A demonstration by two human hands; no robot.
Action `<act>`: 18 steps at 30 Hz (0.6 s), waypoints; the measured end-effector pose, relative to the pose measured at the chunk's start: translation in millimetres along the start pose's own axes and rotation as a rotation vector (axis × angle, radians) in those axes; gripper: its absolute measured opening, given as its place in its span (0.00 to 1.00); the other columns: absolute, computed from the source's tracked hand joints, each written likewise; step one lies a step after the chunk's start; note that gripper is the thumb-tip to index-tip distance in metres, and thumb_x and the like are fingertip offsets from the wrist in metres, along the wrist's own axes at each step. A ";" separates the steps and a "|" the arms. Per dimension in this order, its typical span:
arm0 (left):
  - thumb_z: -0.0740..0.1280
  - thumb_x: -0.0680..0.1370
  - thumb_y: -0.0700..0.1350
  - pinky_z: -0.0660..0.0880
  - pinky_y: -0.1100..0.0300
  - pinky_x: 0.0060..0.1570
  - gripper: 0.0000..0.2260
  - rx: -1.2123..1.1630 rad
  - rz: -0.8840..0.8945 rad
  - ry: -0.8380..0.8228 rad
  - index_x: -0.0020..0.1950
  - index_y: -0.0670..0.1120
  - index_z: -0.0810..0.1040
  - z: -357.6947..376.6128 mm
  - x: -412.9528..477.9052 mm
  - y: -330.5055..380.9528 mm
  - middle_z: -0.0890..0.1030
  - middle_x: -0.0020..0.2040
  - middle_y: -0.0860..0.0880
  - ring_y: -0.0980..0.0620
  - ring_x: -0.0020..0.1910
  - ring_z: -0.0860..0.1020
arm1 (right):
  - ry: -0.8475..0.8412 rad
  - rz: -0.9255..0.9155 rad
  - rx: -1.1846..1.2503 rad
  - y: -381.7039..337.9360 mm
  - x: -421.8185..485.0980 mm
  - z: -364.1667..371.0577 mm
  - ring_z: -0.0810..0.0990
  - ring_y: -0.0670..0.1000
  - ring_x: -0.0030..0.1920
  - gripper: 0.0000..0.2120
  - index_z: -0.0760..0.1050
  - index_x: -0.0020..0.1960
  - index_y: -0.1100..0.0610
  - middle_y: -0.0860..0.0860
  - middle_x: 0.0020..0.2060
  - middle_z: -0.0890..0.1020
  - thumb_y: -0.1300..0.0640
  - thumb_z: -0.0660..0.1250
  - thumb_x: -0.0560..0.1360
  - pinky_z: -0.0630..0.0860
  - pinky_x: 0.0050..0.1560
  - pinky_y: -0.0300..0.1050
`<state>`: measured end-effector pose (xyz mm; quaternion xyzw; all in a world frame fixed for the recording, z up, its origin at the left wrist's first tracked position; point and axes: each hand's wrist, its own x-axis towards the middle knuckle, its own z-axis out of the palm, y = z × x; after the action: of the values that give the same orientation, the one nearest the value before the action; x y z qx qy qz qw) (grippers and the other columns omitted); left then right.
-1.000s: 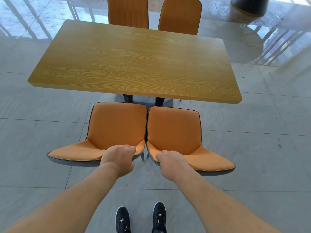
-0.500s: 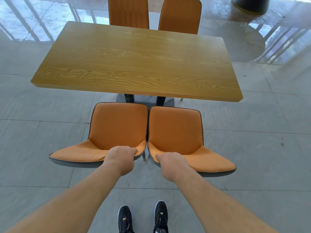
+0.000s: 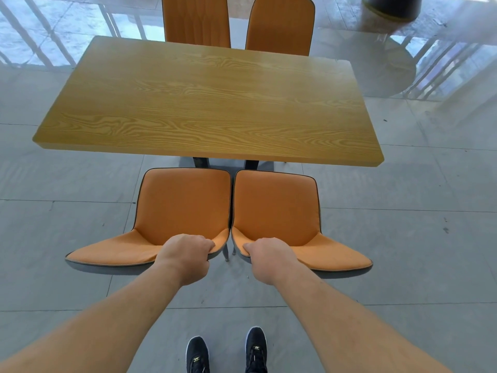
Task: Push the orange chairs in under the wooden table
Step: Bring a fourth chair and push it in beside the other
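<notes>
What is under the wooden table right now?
Under the wooden table, only two dark legs show at its near edge. Both near chairs sit clear of it. The tabletop hides everything further in.

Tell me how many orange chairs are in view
4. The near left chair is gripped by the left hand, the near right chair by the right hand. Two more, the far left chair and far right chair, stand behind the table.
</notes>
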<state>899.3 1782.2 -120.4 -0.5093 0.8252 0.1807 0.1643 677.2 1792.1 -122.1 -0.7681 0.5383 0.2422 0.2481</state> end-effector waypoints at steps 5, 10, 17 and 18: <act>0.61 0.82 0.45 0.83 0.56 0.45 0.11 -0.005 -0.045 -0.012 0.59 0.55 0.80 7.0 -8.6 5.3 0.81 0.47 0.56 0.54 0.42 0.80 | -0.027 0.020 0.011 -6.4 -1.9 2.3 0.74 0.50 0.37 0.09 0.70 0.53 0.51 0.49 0.39 0.74 0.63 0.62 0.78 0.66 0.30 0.46; 0.62 0.80 0.45 0.83 0.56 0.45 0.12 -0.020 -0.061 -0.040 0.59 0.56 0.81 4.3 -8.7 5.9 0.81 0.48 0.56 0.53 0.43 0.80 | -0.020 0.031 0.033 -11.5 -6.4 6.3 0.73 0.50 0.37 0.09 0.69 0.52 0.51 0.49 0.39 0.73 0.64 0.63 0.78 0.66 0.31 0.46; 0.63 0.80 0.46 0.82 0.57 0.44 0.10 -0.004 -0.070 -0.059 0.58 0.56 0.80 5.2 -8.4 6.5 0.81 0.48 0.56 0.53 0.43 0.80 | -0.012 0.037 0.017 -11.8 -10.3 12.1 0.72 0.50 0.36 0.10 0.67 0.52 0.50 0.49 0.38 0.72 0.64 0.63 0.78 0.66 0.31 0.46; 0.63 0.80 0.46 0.82 0.57 0.44 0.10 -0.006 -0.073 -0.058 0.58 0.56 0.80 5.5 -8.6 6.6 0.81 0.48 0.56 0.53 0.44 0.80 | -0.010 0.037 0.015 -11.7 -9.8 11.8 0.72 0.50 0.36 0.10 0.67 0.52 0.50 0.48 0.38 0.72 0.64 0.63 0.78 0.65 0.30 0.46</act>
<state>897.5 1794.2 -120.4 -0.5339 0.8006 0.1917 0.1930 684.1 1810.1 -123.4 -0.7549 0.5529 0.2466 0.2521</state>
